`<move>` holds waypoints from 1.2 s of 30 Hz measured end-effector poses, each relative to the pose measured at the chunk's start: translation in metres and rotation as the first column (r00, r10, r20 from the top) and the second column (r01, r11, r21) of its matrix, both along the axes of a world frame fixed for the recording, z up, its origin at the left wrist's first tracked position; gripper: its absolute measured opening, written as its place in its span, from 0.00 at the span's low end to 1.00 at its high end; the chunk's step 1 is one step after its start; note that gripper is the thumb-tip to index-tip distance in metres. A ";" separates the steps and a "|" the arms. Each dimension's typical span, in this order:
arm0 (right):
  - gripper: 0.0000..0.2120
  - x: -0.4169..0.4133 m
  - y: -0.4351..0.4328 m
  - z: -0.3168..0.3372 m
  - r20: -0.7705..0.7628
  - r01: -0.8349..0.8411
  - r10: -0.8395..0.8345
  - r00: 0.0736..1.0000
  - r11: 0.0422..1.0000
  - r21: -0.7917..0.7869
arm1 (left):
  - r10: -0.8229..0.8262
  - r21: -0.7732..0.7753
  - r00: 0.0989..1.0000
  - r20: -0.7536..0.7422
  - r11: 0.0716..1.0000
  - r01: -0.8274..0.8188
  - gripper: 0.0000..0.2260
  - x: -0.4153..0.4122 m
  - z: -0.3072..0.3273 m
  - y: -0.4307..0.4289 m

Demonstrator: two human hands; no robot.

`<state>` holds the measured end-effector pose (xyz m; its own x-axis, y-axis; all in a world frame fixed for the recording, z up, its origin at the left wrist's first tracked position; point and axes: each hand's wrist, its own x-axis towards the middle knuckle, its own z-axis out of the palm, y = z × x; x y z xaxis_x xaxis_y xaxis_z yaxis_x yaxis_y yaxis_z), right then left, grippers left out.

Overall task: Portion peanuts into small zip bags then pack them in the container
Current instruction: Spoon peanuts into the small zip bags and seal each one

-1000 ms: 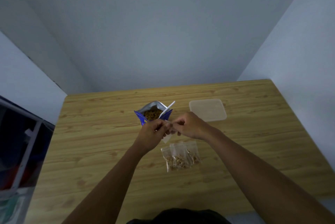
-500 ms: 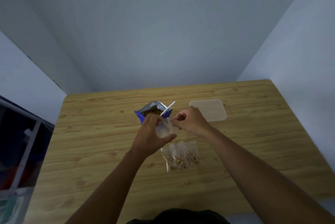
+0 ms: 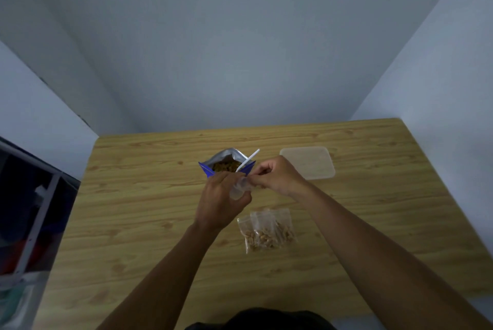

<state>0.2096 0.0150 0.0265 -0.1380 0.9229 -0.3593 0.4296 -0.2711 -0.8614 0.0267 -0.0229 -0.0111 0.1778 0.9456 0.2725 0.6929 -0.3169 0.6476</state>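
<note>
A small clear zip bag (image 3: pixel 239 188) with nothing visible inside sits between my hands, just in front of the peanut pouch. My left hand (image 3: pixel 219 199) grips it from below and my right hand (image 3: pixel 276 175) pinches its top edge. The blue and silver peanut pouch (image 3: pixel 226 163) stands open on the wooden table (image 3: pixel 133 209), peanuts showing inside. A white plastic spoon (image 3: pixel 248 160) leans in its mouth. Three filled zip bags of peanuts (image 3: pixel 268 231) lie overlapping on the table below my hands. The clear plastic container (image 3: pixel 309 162) rests to the right of the pouch.
Grey walls close off the table at the back and right. A dark shelf unit with a metal frame (image 3: pixel 32 212) stands off the table's left edge. My dark clothing shows at the bottom of the view.
My hands have lifted slightly and turned the small bag; my left hand now cups it from below and more of the bag shows between my fingers. Everything on the table stays put.
</note>
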 end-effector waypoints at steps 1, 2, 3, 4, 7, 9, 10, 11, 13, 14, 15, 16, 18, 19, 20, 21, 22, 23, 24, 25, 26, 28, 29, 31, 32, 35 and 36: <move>0.03 -0.001 0.000 0.001 -0.019 0.013 -0.013 1.000 1.000 -0.023 | 0.016 -0.021 0.999 0.032 1.000 -0.015 0.15 -0.001 0.002 0.000; 0.05 -0.002 0.001 0.001 -0.021 0.043 -0.044 0.999 0.998 -0.043 | 0.037 -0.043 0.998 0.057 0.999 -0.034 0.15 -0.002 0.004 -0.001; 0.08 -0.003 0.002 -0.001 0.004 0.095 -0.095 0.995 0.994 -0.050 | 0.059 -0.065 0.995 0.075 0.996 -0.054 0.15 -0.004 0.005 -0.001; 0.10 -0.004 0.004 -0.002 0.052 0.168 -0.166 0.985 0.985 -0.039 | 0.079 -0.081 0.993 0.090 0.994 -0.072 0.14 -0.007 0.005 -0.001; 0.14 -0.007 0.010 -0.009 0.156 0.369 -0.370 0.916 0.929 0.037 | 0.135 -0.114 0.983 0.122 0.986 -0.121 0.14 -0.018 0.005 0.001; 0.18 -0.012 0.015 -0.011 0.137 0.402 -0.402 0.905 0.915 0.029 | 0.170 -0.119 0.976 0.135 0.981 -0.154 0.13 -0.025 0.004 0.005; 0.18 -0.016 0.018 -0.012 0.132 0.397 -0.397 0.908 0.917 0.029 | 0.183 -0.124 0.974 0.135 0.978 -0.166 0.13 -0.028 0.004 0.007; 0.18 -0.020 0.021 -0.012 0.135 0.390 -0.392 0.910 0.920 0.039 | 0.189 -0.129 0.973 0.136 0.977 -0.171 0.14 -0.031 0.002 0.009; 0.12 -0.028 0.026 -0.016 0.142 0.382 -0.393 0.908 0.919 0.100 | 0.190 -0.131 0.971 0.143 0.976 -0.171 0.15 -0.036 0.000 0.012; 0.09 -0.032 0.027 -0.016 0.141 0.380 -0.398 0.907 0.915 0.138 | 0.192 -0.133 0.971 0.142 0.976 -0.173 0.15 -0.038 -0.002 0.014; 0.08 -0.036 0.028 -0.018 0.131 0.376 -0.400 0.907 0.910 0.172 | 0.195 -0.135 0.970 0.144 0.975 -0.176 0.16 -0.040 -0.004 0.016; 0.07 -0.041 0.028 -0.018 0.115 0.365 -0.392 0.913 0.909 0.201 | 0.198 -0.134 0.968 0.153 0.975 -0.178 0.17 -0.043 -0.006 0.017; 0.08 -0.048 0.029 -0.017 0.104 0.294 -0.331 0.938 0.917 0.269 | 0.206 -0.137 0.965 0.165 0.973 -0.184 0.18 -0.048 -0.011 0.020; 0.09 -0.050 0.029 -0.016 0.120 0.240 -0.289 0.950 0.919 0.314 | 0.210 -0.140 0.964 0.165 0.972 -0.188 0.19 -0.050 -0.013 0.022; 0.09 -0.051 0.029 -0.014 0.138 0.187 -0.248 0.959 0.917 0.353 | 0.213 -0.134 0.963 0.167 0.972 -0.191 0.19 -0.052 -0.015 0.023; 0.08 -0.050 0.030 -0.013 0.151 0.139 -0.213 0.965 0.909 0.393 | 0.215 -0.123 0.961 0.174 0.973 -0.196 0.19 -0.054 -0.017 0.023; 0.08 -0.048 0.030 -0.011 0.160 0.096 -0.183 0.970 0.894 0.438 | 0.220 -0.109 0.959 0.181 0.973 -0.203 0.19 -0.056 -0.019 0.024; 0.08 -0.046 0.031 -0.010 0.172 0.055 -0.157 0.973 0.872 0.486 | 0.230 -0.103 0.955 0.187 0.971 -0.214 0.19 -0.058 -0.020 0.024; 0.08 -0.043 0.033 -0.008 0.188 0.016 -0.135 0.973 0.850 0.526 | 0.243 -0.108 0.951 0.192 0.968 -0.226 0.19 -0.060 -0.021 0.024; 0.08 -0.041 0.033 -0.009 0.210 -0.016 -0.122 0.970 0.833 0.554 | 0.253 -0.121 0.947 0.197 0.965 -0.233 0.19 -0.062 -0.022 0.024; 0.08 -0.040 0.034 -0.010 0.231 -0.037 -0.116 0.966 0.822 0.568 | 0.255 -0.135 0.946 0.202 0.964 -0.231 0.20 -0.064 -0.022 0.024; 0.07 -0.039 0.034 -0.015 0.255 -0.046 -0.116 0.960 0.833 0.551 | 0.243 -0.155 0.946 0.215 0.965 -0.212 0.21 -0.064 -0.023 0.024; 0.07 -0.041 0.033 -0.018 0.251 -0.035 -0.119 0.961 0.845 0.534 | 0.237 -0.160 0.946 0.222 0.966 -0.204 0.22 -0.064 -0.023 0.024; 0.07 -0.044 0.029 -0.024 0.204 0.014 -0.137 0.969 0.860 0.510 | 0.225 -0.170 0.942 0.248 0.968 -0.186 0.23 -0.062 -0.022 0.023; 0.07 -0.046 0.027 -0.025 0.180 0.042 -0.153 0.972 0.862 0.505 | 0.220 -0.179 0.940 0.261 0.968 -0.176 0.23 -0.062 -0.021 0.022; 0.06 -0.049 0.028 -0.022 0.164 0.068 -0.179 0.970 0.849 0.524 | 0.231 -0.210 0.931 0.282 0.962 -0.174 0.23 -0.063 -0.021 0.022; 0.06 -0.049 0.029 -0.020 0.172 0.059 -0.178 0.969 0.842 0.536 | 0.236 -0.215 0.929 0.287 0.960 -0.178 0.23 -0.064 -0.022 0.022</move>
<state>0.1604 0.0436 0.0064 0.0071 0.9847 0.1742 0.6074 0.1342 -0.7830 -0.0369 -0.0006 -0.0328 -0.0916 0.9905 0.1024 0.4885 -0.0449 0.8714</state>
